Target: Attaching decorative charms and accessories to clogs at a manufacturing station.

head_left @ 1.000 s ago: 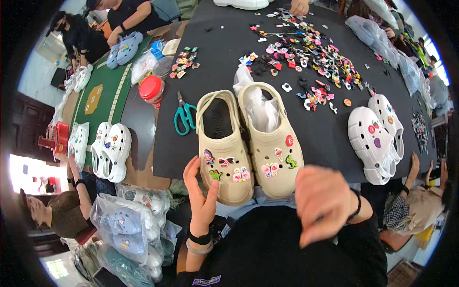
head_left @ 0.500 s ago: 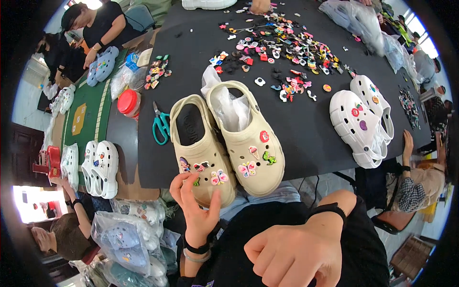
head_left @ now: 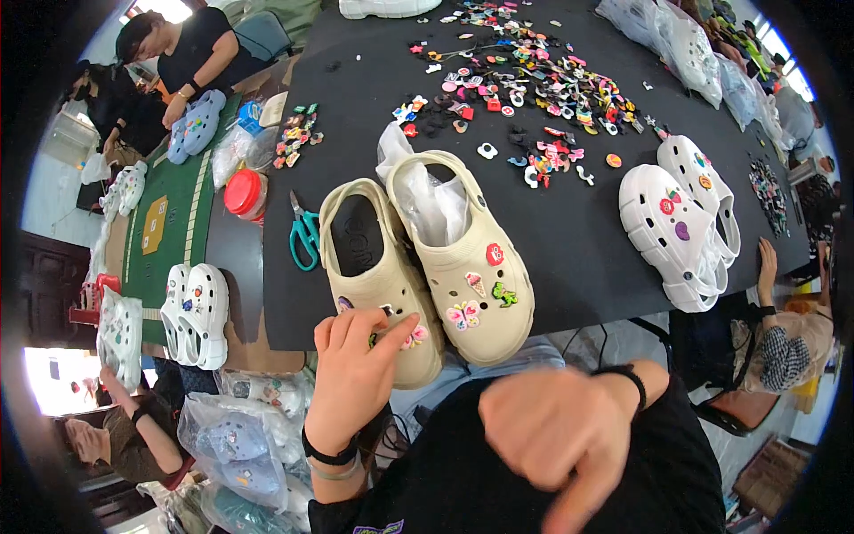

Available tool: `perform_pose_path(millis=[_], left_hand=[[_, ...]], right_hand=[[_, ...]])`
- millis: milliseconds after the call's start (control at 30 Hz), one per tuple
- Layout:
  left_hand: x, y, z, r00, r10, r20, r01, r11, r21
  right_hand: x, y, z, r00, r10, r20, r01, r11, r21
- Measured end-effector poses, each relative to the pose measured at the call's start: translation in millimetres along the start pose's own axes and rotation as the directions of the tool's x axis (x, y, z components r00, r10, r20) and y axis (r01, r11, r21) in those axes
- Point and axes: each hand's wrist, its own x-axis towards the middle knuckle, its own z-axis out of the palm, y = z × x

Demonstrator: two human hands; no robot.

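Note:
A pair of beige clogs stands on the black table in front of me. My left hand [head_left: 360, 365] bends over the toe of the left beige clog [head_left: 416, 363], its thumb touching a pink butterfly charm [head_left: 414, 335] and its fingers covering other charms. The right beige clog [head_left: 485, 267] bears a flower, an ice cream, a butterfly and a green charm, with white stuffing [head_left: 436, 209] inside its opening. My right hand [head_left: 556, 427] hangs over my lap, away from the clogs and smeared by motion. Its fingers look bent, but whatever they may hold is hidden.
Teal-handled scissors [head_left: 304, 238] lie left of the clogs, near a red-lidded jar [head_left: 245, 192]. Loose charms [head_left: 569, 89] spread across the far table. White clogs [head_left: 672, 227] stand at right. Co-workers sit around, one [head_left: 191, 53] holding a blue clog [head_left: 197, 125].
My left hand has moved up from the clog's front edge onto its toe, turning its back upward. The right hand has turned and shifted slightly right. The view has moved a little.

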Motion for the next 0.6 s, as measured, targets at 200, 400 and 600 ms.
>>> perform_pose_path(millis=[200, 400, 600], left_hand=[[5, -1, -3, 0.998, 0.060, -0.029, -0.062, 0.995, -0.079], [5, 3, 22, 0.977, 0.016, -0.213, -0.007, 0.999, 0.040], [12, 12, 31, 0.968, -0.111, -0.226, 0.136, 0.986, 0.100]], right_hand=[[-23, 45, -34, 0.931, 0.230, -0.284, -0.330, 0.194, -0.924], [-17, 58, -33, 0.874, 0.338, -0.350, -0.366, -0.017, -0.930], [-17, 63, -28, 0.842, 0.425, -0.331, -0.320, -0.100, -0.942]])
